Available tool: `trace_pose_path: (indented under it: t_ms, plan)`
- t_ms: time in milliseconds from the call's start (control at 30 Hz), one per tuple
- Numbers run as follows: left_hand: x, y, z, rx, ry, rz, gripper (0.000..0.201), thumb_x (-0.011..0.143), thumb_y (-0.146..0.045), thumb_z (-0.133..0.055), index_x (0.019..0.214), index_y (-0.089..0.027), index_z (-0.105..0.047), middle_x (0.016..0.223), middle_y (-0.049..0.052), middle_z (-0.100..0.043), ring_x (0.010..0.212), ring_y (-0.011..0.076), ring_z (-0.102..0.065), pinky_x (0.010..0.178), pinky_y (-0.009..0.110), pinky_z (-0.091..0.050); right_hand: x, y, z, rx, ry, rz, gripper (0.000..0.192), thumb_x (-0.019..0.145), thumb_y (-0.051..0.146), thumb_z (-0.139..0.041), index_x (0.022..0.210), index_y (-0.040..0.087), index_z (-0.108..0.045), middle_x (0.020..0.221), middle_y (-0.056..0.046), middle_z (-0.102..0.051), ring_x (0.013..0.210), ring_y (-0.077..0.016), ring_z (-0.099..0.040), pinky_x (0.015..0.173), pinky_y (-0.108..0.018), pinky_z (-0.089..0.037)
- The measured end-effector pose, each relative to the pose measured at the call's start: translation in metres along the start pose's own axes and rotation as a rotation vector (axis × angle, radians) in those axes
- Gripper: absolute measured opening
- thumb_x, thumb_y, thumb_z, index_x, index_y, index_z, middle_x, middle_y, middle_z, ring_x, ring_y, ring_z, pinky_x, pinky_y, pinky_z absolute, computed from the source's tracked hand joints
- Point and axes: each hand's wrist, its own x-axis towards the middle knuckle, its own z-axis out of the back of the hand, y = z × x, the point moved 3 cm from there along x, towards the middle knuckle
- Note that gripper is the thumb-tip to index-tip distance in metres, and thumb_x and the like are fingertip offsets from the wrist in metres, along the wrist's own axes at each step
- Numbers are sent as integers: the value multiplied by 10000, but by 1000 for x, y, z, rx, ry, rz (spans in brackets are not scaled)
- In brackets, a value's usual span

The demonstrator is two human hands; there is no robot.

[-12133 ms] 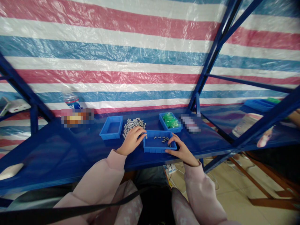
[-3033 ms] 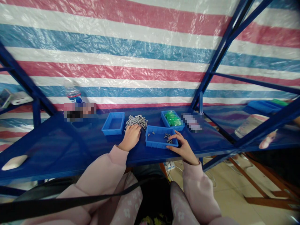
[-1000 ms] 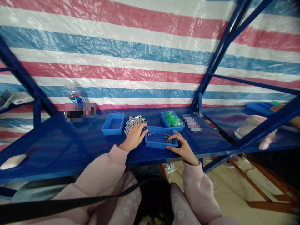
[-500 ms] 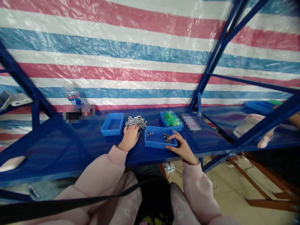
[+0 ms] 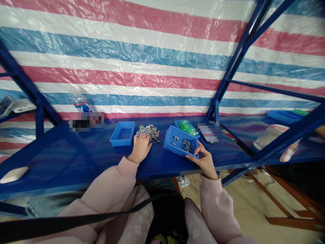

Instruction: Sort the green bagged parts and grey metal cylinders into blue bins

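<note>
**A:** What worried you at that moment?

**B:** My right hand (image 5: 204,162) had its fingers closed round the near right corner of the shallow blue plastic tray (image 5: 180,145), which was lifted off the dark blue shelf board (image 5: 76,159) and tipped, far left edge up. The small grey metal pieces (image 5: 186,145) inside lay loose on the sloping floor. I judged that a steeper tilt could have sent them sliding over the low wall, and a one-corner hold could have let the tray twist.

**A:** Which way did it point?

**B:** Its long axis ran left to right and slightly toward me, open face turned to my view. It hung just in front of the small blue bin of green parts (image 5: 186,128).

**A:** And your left hand (image 5: 141,149)?

**B:** It rested palm down, fingers loosely curled on the near edge of the heap of grey metal sleeves (image 5: 149,130). I couldn't tell whether it pinched one.
</note>
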Motion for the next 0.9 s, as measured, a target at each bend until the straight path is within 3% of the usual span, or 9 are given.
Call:
trace_pose_path:
  t_ms: [533, 900]
  plan:
    - [-1, 2, -3, 58, 10, 2, 106, 880, -226, -558, 946, -177, -624, 1032, 128, -638, 1033, 307, -574, 905, 457, -353, 0, 7, -5, -17, 153, -20, 404, 591, 415, -860, 593, 219, -507, 1316, -130, -581, 1367, -329, -402, 1086, -468, -329]
    - [0, 0, -5, 41, 45, -22, 73, 878, -177, -527, 892, -188, -598, 1023, 111, -649, 1040, 290, -570, 882, 435, -351, -1, 10, -11, -92, 250, -11, 303, 638, 392, -837, 738, 239, -595, 1203, -113, -640, 1429, -315, -298, 1108, -475, -303]
